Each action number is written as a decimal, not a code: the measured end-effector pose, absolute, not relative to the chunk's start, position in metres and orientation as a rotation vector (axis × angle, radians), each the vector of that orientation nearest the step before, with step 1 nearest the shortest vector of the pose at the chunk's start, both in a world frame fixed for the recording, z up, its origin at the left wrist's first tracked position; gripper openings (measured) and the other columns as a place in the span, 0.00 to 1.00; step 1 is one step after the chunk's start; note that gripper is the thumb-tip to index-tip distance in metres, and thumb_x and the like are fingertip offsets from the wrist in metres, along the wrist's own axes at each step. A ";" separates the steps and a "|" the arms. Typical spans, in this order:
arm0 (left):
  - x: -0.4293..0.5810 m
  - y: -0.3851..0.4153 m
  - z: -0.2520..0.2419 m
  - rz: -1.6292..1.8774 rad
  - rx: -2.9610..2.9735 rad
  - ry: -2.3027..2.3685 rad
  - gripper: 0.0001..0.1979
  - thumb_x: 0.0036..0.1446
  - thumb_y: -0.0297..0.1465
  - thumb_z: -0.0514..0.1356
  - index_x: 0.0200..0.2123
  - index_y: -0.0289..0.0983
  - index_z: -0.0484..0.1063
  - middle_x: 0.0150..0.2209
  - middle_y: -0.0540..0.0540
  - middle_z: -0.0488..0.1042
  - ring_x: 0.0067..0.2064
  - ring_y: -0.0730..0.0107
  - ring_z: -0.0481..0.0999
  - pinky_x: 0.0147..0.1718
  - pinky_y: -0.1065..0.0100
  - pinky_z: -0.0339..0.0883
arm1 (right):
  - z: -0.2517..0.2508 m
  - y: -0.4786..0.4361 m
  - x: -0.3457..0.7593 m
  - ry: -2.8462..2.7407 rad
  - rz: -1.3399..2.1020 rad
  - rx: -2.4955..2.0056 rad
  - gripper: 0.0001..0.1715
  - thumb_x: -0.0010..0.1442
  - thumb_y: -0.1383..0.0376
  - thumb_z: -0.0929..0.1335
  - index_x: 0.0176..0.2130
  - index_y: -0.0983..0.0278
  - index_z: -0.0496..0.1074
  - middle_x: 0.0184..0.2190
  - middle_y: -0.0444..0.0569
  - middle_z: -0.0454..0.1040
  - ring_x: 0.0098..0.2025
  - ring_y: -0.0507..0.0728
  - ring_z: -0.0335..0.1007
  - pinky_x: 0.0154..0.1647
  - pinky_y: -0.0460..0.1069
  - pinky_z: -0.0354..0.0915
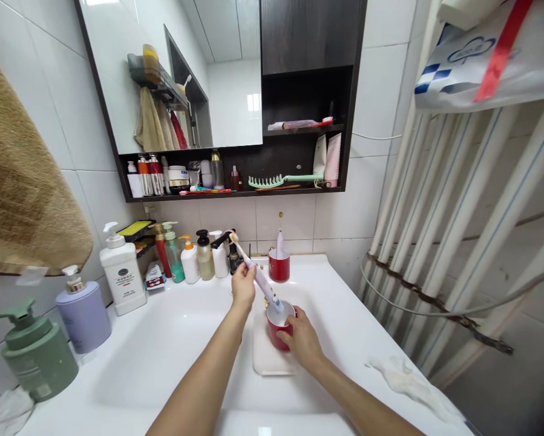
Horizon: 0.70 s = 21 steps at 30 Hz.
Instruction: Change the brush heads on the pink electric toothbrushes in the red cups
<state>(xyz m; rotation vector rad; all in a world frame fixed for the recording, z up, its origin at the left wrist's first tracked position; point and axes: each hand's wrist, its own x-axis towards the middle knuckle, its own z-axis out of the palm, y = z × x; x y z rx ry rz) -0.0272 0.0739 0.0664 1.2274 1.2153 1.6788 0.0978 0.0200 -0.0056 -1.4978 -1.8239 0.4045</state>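
Note:
My left hand (pixel 244 287) is closed round the upper part of a pale purple electric toothbrush (pixel 263 282), which is tilted with its brush head up and to the left. The toothbrush's lower end is at the mouth of a red cup (pixel 278 334) with a white inside. Wrapped round the right side of that cup is my right hand (pixel 302 338). Beneath the cup lies a pale pink rectangular tray (pixel 263 358) in the white sink. A second red cup (pixel 279 267) stands on the back ledge with another toothbrush (pixel 279 243) upright in it.
Several pump bottles (pixel 190 261) line the back left ledge around the black faucet (pixel 233 251). Larger bottles (pixel 85 315) stand at left. A dark mirror cabinet (pixel 308 91) hangs above. White radiator pipes (pixel 471 175) rise at right, and a crumpled white cloth (pixel 408 381) lies on the right rim.

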 end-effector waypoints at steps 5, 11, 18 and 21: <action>-0.048 0.056 0.076 1.810 0.850 0.754 0.11 0.38 0.31 0.57 0.29 0.33 0.65 0.29 0.46 0.69 0.31 0.76 0.67 0.35 0.71 0.60 | -0.006 0.022 0.101 -1.859 0.449 -1.460 0.09 0.40 0.69 0.61 0.27 0.64 0.65 0.45 0.52 0.57 0.46 0.60 0.54 0.43 0.51 0.54; -0.052 0.039 0.056 1.683 0.676 0.607 0.10 0.39 0.30 0.57 0.28 0.33 0.65 0.29 0.46 0.70 0.30 0.75 0.68 0.33 0.70 0.62 | 0.014 0.015 0.109 -1.691 0.569 -1.215 0.15 0.42 0.71 0.56 0.32 0.64 0.64 0.44 0.51 0.60 0.48 0.58 0.52 0.47 0.52 0.50; -0.058 0.046 0.046 1.644 0.562 0.546 0.08 0.42 0.28 0.56 0.30 0.33 0.64 0.29 0.45 0.70 0.31 0.73 0.70 0.33 0.71 0.62 | 0.036 0.008 0.099 -1.316 1.528 -0.853 0.16 0.47 0.65 0.54 0.33 0.67 0.63 0.19 0.46 0.66 0.22 0.53 0.63 0.24 0.48 0.59; -0.053 0.044 0.042 1.540 0.661 0.570 0.11 0.40 0.29 0.57 0.31 0.32 0.64 0.29 0.45 0.71 0.30 0.72 0.70 0.34 0.68 0.62 | 0.034 0.008 0.096 -1.348 1.630 -0.850 0.19 0.49 0.56 0.54 0.35 0.65 0.60 0.18 0.43 0.63 0.18 0.51 0.61 0.19 0.47 0.58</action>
